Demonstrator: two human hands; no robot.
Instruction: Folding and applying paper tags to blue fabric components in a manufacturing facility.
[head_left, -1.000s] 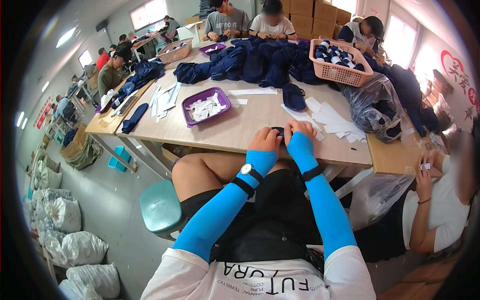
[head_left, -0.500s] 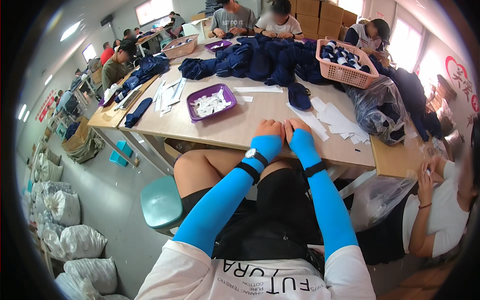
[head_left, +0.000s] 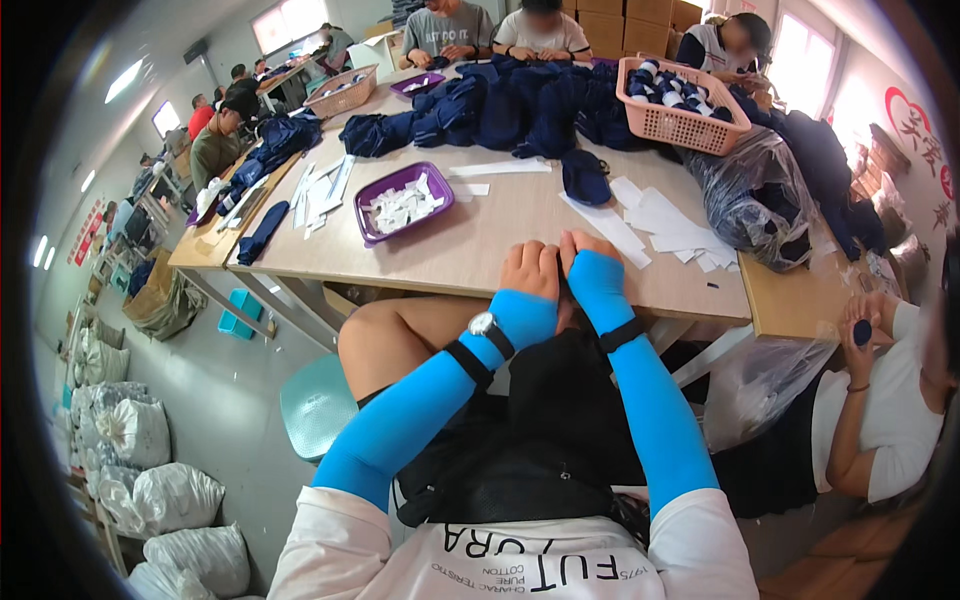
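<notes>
At the table's front edge my left hand (head_left: 528,270) and my right hand (head_left: 592,262) are side by side, almost touching. The fingers of both are curled in; whatever they hold is hidden beneath them. Blue sleeves cover both forearms, and a watch (head_left: 482,324) is on the left wrist. Just beyond the right hand lie a folded navy fabric piece (head_left: 585,178) and a long white strip (head_left: 608,226). A purple basket (head_left: 372,240) with small white pieces stands to the left of my hands.
Navy garments (head_left: 505,112) are heaped across the table's far half. A pink basket (head_left: 690,132) holds rolled navy-and-white items. Beside it sits a clear plastic bag (head_left: 760,215) of navy fabric. A co-worker sits close at right; a teal stool (head_left: 315,410) is at left.
The view has shifted slightly. My left hand has turned, showing more of its back, and its elbow has swung outward. At right the co-worker's hands now show a round dark item.
</notes>
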